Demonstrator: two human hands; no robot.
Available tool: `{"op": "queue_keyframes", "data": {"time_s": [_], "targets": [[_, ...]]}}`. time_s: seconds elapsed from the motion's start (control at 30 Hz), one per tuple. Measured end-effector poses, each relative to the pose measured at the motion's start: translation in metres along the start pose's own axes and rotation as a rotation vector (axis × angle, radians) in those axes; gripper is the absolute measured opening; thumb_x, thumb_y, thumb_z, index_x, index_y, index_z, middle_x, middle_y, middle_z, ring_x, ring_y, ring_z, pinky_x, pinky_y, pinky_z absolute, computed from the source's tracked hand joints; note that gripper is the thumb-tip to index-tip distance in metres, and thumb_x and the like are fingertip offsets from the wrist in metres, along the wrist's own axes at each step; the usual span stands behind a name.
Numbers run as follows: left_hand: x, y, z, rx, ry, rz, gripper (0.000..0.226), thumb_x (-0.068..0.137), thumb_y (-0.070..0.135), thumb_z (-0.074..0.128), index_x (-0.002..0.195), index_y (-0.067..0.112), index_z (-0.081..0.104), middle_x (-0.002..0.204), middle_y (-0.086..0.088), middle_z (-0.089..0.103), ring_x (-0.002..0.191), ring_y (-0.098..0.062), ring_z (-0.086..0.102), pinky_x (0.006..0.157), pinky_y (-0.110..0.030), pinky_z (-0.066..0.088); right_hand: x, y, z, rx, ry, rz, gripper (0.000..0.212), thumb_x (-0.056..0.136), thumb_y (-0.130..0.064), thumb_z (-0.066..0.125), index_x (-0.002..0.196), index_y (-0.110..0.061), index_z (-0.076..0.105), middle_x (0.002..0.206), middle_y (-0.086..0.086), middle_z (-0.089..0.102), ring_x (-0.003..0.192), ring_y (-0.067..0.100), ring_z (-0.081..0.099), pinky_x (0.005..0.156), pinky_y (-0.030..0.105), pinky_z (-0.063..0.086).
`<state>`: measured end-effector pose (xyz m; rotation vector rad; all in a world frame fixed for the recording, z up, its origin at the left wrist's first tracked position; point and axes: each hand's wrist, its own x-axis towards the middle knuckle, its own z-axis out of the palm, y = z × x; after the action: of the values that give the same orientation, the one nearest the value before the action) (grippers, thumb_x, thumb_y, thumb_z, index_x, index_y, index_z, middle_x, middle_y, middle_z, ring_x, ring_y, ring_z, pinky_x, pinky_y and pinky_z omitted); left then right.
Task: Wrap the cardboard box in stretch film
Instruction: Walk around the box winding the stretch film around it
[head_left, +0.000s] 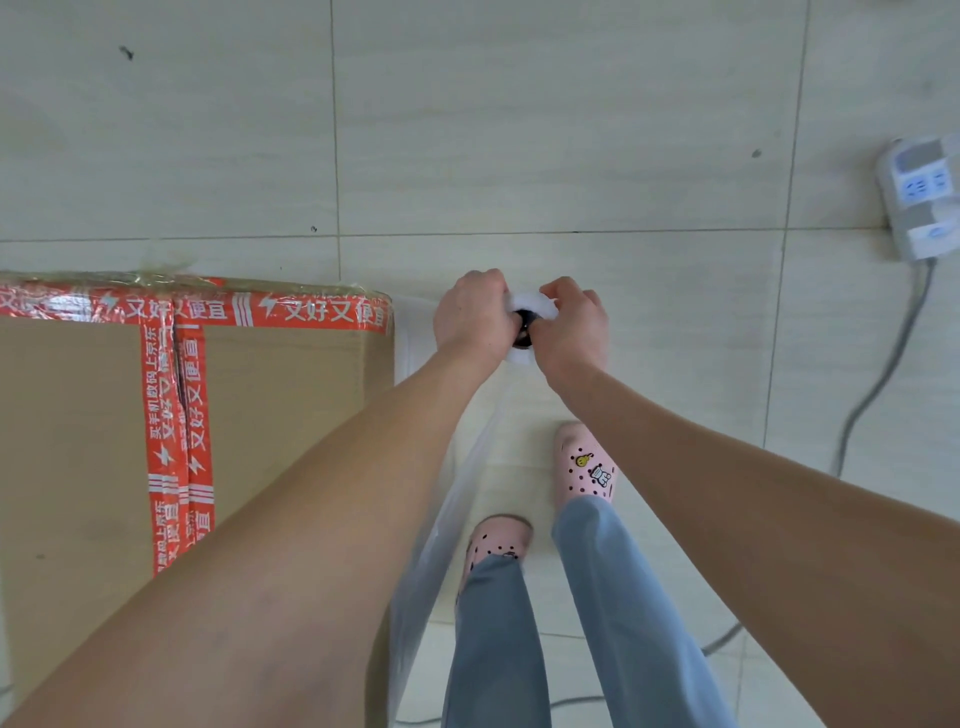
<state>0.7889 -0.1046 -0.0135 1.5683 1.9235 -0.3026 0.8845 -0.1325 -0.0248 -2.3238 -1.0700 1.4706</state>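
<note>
Left of frame: red-taped cardboard box (78, 415), partly filmed; left grip (472, 312), right grip (571, 325) clasp film roll (531, 303); tiled floor (571, 130), power strip (922, 197).

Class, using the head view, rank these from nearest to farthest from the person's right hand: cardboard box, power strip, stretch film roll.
1. The stretch film roll: gripped by the right hand itself, with the left hand on its other side.
2. The cardboard box: off to the left, past the roll.
3. The power strip: far right, on the floor.
</note>
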Motion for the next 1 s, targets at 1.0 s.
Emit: {"op": "queue_keyframes", "data": {"time_s": [1.0], "targets": [[0.037,0.004,-0.039,0.208,-0.031,0.09,0.027,0.085,0.01,0.054,0.112,0.01,0.053,0.11,-0.01,0.055,0.098,-0.032,0.059,0.067,-0.032,0.04,0.025,-0.056,-0.005,-0.215,-0.125,-0.053,0.027,0.085,-0.013,0.054,0.111,-0.02,0.052,0.11,0.006,0.052,0.08,0.025,0.052,0.064,0.03,0.038]]}}
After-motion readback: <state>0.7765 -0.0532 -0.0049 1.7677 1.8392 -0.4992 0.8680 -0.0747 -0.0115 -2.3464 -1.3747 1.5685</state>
